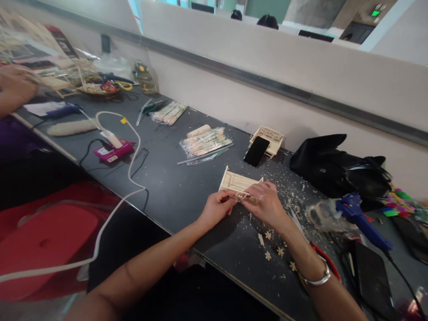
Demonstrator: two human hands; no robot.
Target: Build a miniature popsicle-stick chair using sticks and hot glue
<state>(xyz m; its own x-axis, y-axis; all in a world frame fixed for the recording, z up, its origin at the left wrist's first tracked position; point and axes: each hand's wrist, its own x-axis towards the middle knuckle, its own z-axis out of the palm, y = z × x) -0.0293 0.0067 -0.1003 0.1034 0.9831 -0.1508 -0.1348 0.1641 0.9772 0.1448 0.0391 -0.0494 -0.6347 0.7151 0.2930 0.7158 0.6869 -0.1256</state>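
Dark bench [174,191] runs along a pale partition wall, cluttered end to end. We see both hands at centre frame on a small wooden stick panel [238,182], a fence-like frame of thin slats lying flat on the bench.

Left hand [216,208]: grip pinched on the near edge of the panel. Right hand [267,206]: fingers pressed down on the near right corner, seemingly pinching a small piece there; the exact contact is hidden under the fingers.

Risks as we judge them:
- Slats are thin. Uneven pressure from the two pinches could crack a slat or pop a joint.
- Wood shavings [294,196] litter the bench right of the panel; debris under the frame could rock it and skew alignment.
- Blue glue gun [359,218] sits at right, near the right forearm; its cord trails toward lower right. An elbow sweep could snag it or drag it.
- Small star-shaped wooden cutouts [273,245] lie just below the right wrist, easy to brush off the bench edge.
- Smartphone [256,151] leans on another lattice piece [271,137] just behind the panel; a push forward could tip it.

Another person's hand [13,89] works at upper left, well apart.
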